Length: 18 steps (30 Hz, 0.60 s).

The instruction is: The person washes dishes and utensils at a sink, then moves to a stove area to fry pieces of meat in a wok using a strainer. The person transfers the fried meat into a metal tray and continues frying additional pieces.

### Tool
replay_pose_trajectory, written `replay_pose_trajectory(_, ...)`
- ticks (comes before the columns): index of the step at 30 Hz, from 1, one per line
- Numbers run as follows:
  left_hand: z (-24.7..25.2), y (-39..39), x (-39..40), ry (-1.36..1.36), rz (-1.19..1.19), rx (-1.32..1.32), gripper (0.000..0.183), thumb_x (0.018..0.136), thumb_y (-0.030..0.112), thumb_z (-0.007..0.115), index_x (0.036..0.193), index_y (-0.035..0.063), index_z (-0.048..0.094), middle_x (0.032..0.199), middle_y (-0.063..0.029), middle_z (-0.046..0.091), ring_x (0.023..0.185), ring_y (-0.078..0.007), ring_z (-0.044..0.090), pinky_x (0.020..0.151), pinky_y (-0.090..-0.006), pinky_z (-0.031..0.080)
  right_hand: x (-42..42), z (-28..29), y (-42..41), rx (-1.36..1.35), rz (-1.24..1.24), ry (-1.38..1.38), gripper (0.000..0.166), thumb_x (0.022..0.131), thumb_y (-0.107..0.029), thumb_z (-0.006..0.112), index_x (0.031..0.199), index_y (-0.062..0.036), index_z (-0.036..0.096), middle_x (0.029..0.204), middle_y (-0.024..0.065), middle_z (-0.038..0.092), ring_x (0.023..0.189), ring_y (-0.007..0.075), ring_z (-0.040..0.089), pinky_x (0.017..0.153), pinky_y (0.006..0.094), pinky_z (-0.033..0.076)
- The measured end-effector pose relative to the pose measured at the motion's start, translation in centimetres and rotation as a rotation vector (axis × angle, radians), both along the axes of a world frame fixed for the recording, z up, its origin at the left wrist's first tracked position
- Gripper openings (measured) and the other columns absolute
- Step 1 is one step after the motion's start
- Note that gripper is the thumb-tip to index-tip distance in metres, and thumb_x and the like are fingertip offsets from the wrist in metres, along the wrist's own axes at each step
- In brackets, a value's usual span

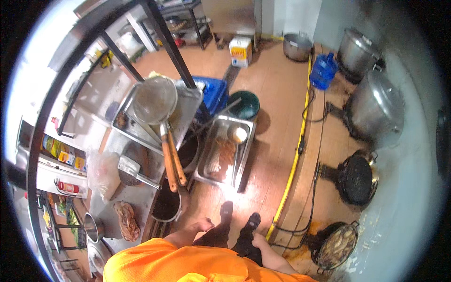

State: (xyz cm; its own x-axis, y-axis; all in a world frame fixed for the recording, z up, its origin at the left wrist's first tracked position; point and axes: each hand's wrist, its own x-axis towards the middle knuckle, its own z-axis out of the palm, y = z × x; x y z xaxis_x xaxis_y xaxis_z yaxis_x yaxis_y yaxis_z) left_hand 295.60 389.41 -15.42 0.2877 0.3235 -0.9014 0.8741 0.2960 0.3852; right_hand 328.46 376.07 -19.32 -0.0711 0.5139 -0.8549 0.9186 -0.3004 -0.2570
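My left hand [205,224] hangs beside my dark trousers, near a large pot [167,204] under the edge of the steel worktop. Its fingers look curled, and nothing shows in it. My right hand [259,241] hangs at my other thigh, apart from any object, its fingers partly hidden. Ahead of my feet is a deep steel pan [225,151] holding brownish pieces of food and a round metal bowl [237,134]. Left of it, a wide strainer with wooden handles [155,100] rests on a metal tray [186,105]. A raw meat piece [126,220] lies on the worktop.
A yellow strip [291,183] and black hose [312,204] run along the floor to my right. Beyond are a frying pan of food [336,246], a black pan [356,179], large pots [377,105] and a blue water jug [323,72]. A green bucket [246,105] stands ahead.
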Motion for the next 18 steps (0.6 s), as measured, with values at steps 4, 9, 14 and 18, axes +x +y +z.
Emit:
replay_pose_trajectory(4,1.6,2.8,-7.5,-0.398,0.966,-0.192,0.02,0.09,0.022,0.059,0.096,0.0048,0.067,0.07,-0.0099,0.064,0.053,-0.0242,0.061,0.043,-0.0388,0.047,2.8,-0.5,0.9,0.1,0.125,0.096,0.027,0.081,-0.014,0.057,0.097,-0.0019,0.074,0.105,0.024,0.07,0.104,0.036,0.068,0.091,0.0424,0.053)
replay_pose_trajectory(9,4.0,-5.3,-13.1,-0.662,1.369,-0.351,0.015,0.091,0.017,0.058,0.096,0.0061,0.067,0.07,-0.0108,0.064,0.051,-0.0258,0.062,0.04,-0.0385,0.048,6.5,2.2,-0.4,-0.186,-0.439,0.154,0.016,0.081,-0.005,0.057,0.069,-0.0073,0.067,0.063,0.0158,0.063,0.06,0.0293,0.066,0.053,0.0479,0.056)
replay_pose_trajectory(14,7.8,-16.3,-14.8,0.027,0.96,0.017,0.02,0.087,0.018,0.057,0.087,0.0023,0.07,0.077,-0.0129,0.069,0.06,-0.0246,0.068,0.052,-0.0377,0.055,9.6,5.0,0.2,-0.18,-0.776,0.345,0.003,0.087,-0.004,0.056,0.088,-0.0039,0.059,0.059,0.0069,0.055,0.042,0.0198,0.055,0.037,0.0388,0.049)
replay_pose_trajectory(18,9.1,-27.7,-13.0,0.241,1.232,0.059,0.017,0.086,0.014,0.056,0.082,0.0036,0.069,0.076,-0.0118,0.068,0.06,-0.0238,0.066,0.052,-0.0392,0.053,12.4,5.1,0.2,-0.093,-0.864,0.22,0.015,0.089,-0.006,0.048,0.075,-0.0046,0.055,0.054,0.0092,0.05,0.039,0.0218,0.051,0.035,0.0396,0.043)
